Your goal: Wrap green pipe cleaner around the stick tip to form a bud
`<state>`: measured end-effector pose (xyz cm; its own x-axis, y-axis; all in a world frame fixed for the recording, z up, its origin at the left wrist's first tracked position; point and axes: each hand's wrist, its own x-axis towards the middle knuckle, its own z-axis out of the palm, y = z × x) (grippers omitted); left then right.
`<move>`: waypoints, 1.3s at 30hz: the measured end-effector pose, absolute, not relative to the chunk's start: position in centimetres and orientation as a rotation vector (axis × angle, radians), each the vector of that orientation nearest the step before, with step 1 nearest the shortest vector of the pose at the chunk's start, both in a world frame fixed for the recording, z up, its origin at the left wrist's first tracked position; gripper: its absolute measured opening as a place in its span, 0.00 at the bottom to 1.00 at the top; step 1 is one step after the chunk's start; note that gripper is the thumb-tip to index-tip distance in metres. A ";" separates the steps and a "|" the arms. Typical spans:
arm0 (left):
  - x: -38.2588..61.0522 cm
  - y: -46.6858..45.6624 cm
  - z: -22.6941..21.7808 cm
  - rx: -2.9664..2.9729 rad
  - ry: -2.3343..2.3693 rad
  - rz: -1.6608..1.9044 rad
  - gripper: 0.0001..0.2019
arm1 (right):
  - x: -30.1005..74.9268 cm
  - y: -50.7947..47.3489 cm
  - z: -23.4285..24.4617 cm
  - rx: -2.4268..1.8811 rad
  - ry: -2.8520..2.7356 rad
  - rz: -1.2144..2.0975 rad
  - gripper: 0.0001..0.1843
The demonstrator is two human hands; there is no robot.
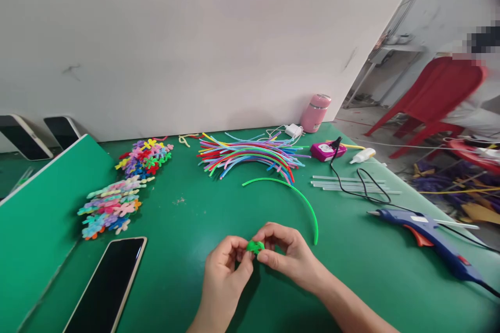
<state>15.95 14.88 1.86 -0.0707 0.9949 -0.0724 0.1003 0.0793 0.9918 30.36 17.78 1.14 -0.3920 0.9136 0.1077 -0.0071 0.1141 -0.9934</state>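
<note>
Between my two hands, just above the green tabletop, is a small bright green pipe-cleaner shape, bent into a compact looped form. My left hand pinches its left side with thumb and forefinger. The thumb and fingers of my right hand close on its right side. My fingertips partly cover the shape. A single green pipe cleaner lies curved on the table beyond my right hand. Farther back is a bundle of pipe cleaners in many colours.
Pipe-cleaner flowers and a phone lie left. At right are a blue glue gun, clear glue sticks, a black cable, a purple box and a pink bottle. A white panel borders the back.
</note>
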 end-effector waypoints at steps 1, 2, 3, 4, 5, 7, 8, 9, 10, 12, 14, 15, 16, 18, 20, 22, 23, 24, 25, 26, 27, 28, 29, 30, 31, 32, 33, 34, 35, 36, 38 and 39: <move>16.0 14.9 1.9 1.194 1.374 1.156 0.04 | 30.3 17.8 1.1 -0.916 -1.557 1.406 0.17; 16.0 14.9 1.9 1.195 1.376 1.162 0.04 | 30.3 17.7 1.2 -0.917 -1.553 1.407 0.17; 16.0 15.0 1.9 1.197 1.376 1.169 0.04 | 30.2 17.7 1.2 -0.919 -1.554 1.402 0.17; 16.0 15.0 1.9 1.199 1.374 1.176 0.04 | 30.2 17.7 1.1 -0.920 -1.557 1.391 0.16; 16.0 15.0 1.9 1.201 1.372 1.186 0.03 | 30.2 17.6 1.1 -0.920 -1.566 1.373 0.16; 15.9 15.1 1.8 1.200 1.371 1.200 0.03 | 30.2 17.5 1.0 -0.913 -1.598 1.321 0.14; 15.9 15.1 1.8 1.199 1.373 1.204 0.03 | 30.2 17.5 1.0 -0.907 -1.618 1.291 0.13; 15.9 15.1 1.8 1.199 1.373 1.205 0.03 | 30.2 17.5 0.9 -0.898 -1.635 1.262 0.12; 15.9 15.1 1.8 1.199 1.371 1.205 0.03 | 30.2 17.4 0.8 -0.890 -1.649 1.235 0.11; 15.8 15.0 1.8 1.194 1.363 1.209 0.03 | 30.1 17.4 0.7 -0.880 -1.667 1.189 0.09; 15.8 15.0 1.7 1.189 1.351 1.218 0.03 | 30.1 17.3 0.7 -0.879 -1.683 1.147 0.08; 15.8 15.0 1.7 1.185 1.346 1.219 0.03 | 30.0 17.3 0.6 -0.879 -1.691 1.129 0.08; 15.9 15.0 1.8 1.180 1.339 1.219 0.03 | 30.0 17.3 0.7 -0.878 -1.699 1.112 0.08; 15.9 15.0 1.8 1.163 1.321 1.214 0.03 | 29.9 17.2 0.7 -0.870 -1.706 1.086 0.07; 16.0 15.0 1.8 1.143 1.300 1.215 0.03 | 29.9 17.2 0.7 -0.856 -1.708 1.067 0.06; 16.0 14.9 1.8 1.131 1.285 1.221 0.03 | 29.9 17.1 0.7 -0.845 -1.709 1.051 0.06; 15.9 14.9 1.7 1.128 1.280 1.224 0.03 | 29.9 17.1 0.7 -0.841 -1.711 1.043 0.06; 15.9 14.9 1.6 1.127 1.278 1.227 0.03 | 29.9 17.1 0.6 -0.834 -1.711 1.033 0.06; 15.9 14.9 1.6 1.123 1.277 1.228 0.03 | 29.9 17.1 0.6 -0.829 -1.712 1.022 0.06; 15.8 14.9 1.5 1.119 1.278 1.227 0.03 | 30.0 17.1 0.5 -0.824 -1.714 1.011 0.06; 15.8 14.9 1.4 1.114 1.277 1.225 0.03 | 30.0 17.1 0.5 -0.821 -1.717 1.001 0.06; 15.8 14.9 1.4 1.108 1.275 1.222 0.03 | 30.0 17.2 0.5 -0.819 -1.722 0.993 0.06; 15.8 14.8 1.3 1.100 1.274 1.221 0.03 | 30.0 17.2 0.5 -0.818 -1.728 0.986 0.06; 15.8 14.8 1.3 1.091 1.271 1.221 0.03 | 30.0 17.2 0.5 -0.818 -1.732 0.981 0.06; 15.8 14.8 1.3 1.082 1.267 1.222 0.03 | 30.0 17.2 0.5 -0.818 -1.738 0.975 0.06; 15.8 14.7 1.3 1.074 1.263 1.224 0.03 | 30.0 17.2 0.5 -0.816 -1.740 0.969 0.06; 15.8 14.7 1.4 1.065 1.264 1.226 0.03 | 30.0 17.2 0.5 -0.814 -1.742 0.963 0.06; 15.9 14.7 1.4 1.059 1.267 1.230 0.02 | 30.0 17.2 0.5 -0.813 -1.745 0.957 0.06; 15.9 14.7 1.4 1.059 1.269 1.230 0.02 | 30.0 17.1 0.5 -0.812 -1.747 0.953 0.06; 15.9 14.7 1.5 1.063 1.272 1.231 0.02 | 30.0 17.1 0.5 -0.812 -1.746 0.950 0.05; 15.9 14.9 1.6 1.090 1.279 1.233 0.02 | 29.9 17.1 0.6 -0.817 -1.738 0.956 0.05; 15.9 14.9 1.6 1.115 1.281 1.235 0.02 | 29.9 17.1 0.6 -0.821 -1.730 0.968 0.06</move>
<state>15.92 14.93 1.59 -0.0810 0.9951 -0.0563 -0.0199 0.0549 0.9983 29.91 17.13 0.56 -0.3174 0.8548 0.4105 0.0975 0.4601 -0.8825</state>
